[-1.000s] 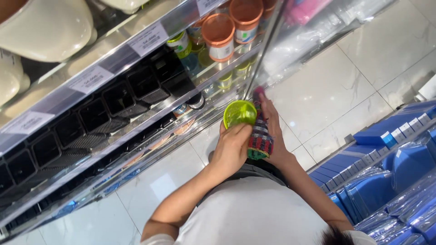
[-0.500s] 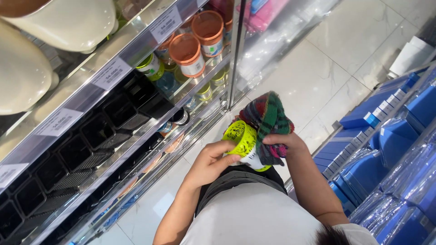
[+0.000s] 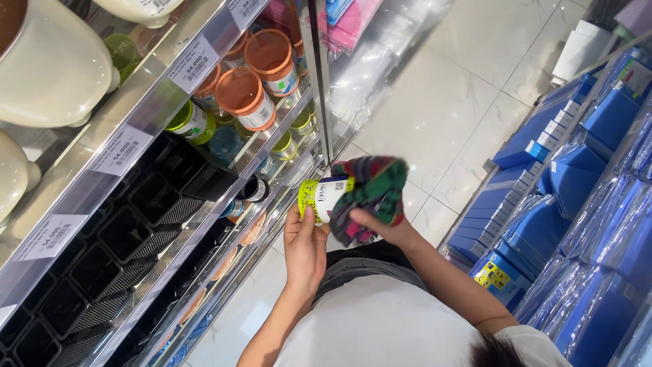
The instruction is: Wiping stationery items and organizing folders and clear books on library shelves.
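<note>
My left hand (image 3: 305, 246) holds a lime-green mesh cup (image 3: 321, 198) with a white label, tipped on its side in front of my body. My right hand (image 3: 380, 228) grips a plaid cloth (image 3: 370, 192) in red, green and purple, pressed against the cup's outer side. Both hands are close together over the white tiled floor (image 3: 435, 115), just right of the metal shelf unit.
The shelf unit at left carries orange mesh cups (image 3: 255, 88), green cups (image 3: 192, 123), black mesh trays (image 3: 129, 234) and large cream pots (image 3: 51, 64). A chrome upright post (image 3: 319, 75) stands beside my hands. Blue plastic-wrapped folders and boxes (image 3: 584, 183) fill the rack at right.
The cup has turned from mouth-up to lying on its side. The cloth has moved from the cup's far side to over its end, and my hands have shifted away from the shelf.
</note>
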